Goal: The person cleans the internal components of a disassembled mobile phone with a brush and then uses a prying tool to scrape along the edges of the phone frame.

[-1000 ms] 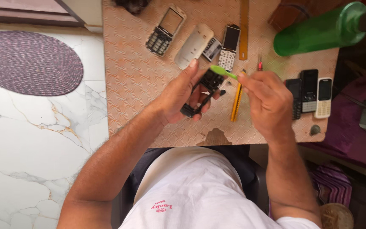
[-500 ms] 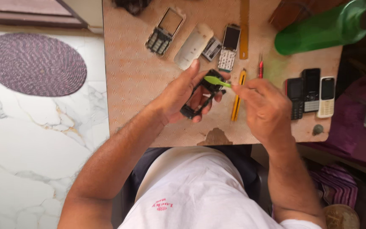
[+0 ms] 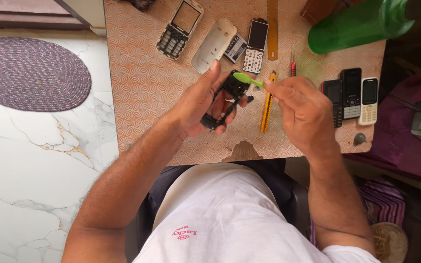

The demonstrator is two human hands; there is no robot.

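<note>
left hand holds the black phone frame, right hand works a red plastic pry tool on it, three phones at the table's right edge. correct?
Not quite. In the head view the thin plastic pry tool in the right hand is light green, not red. The rest holds: the left hand holds the black phone frame, and three small phones lie at the right edge of the patterned table.

matt black plastic phone frame (image 3: 224, 100), glossy green plastic tool (image 3: 247, 79), patterned laminate table (image 3: 142, 78)
</note>
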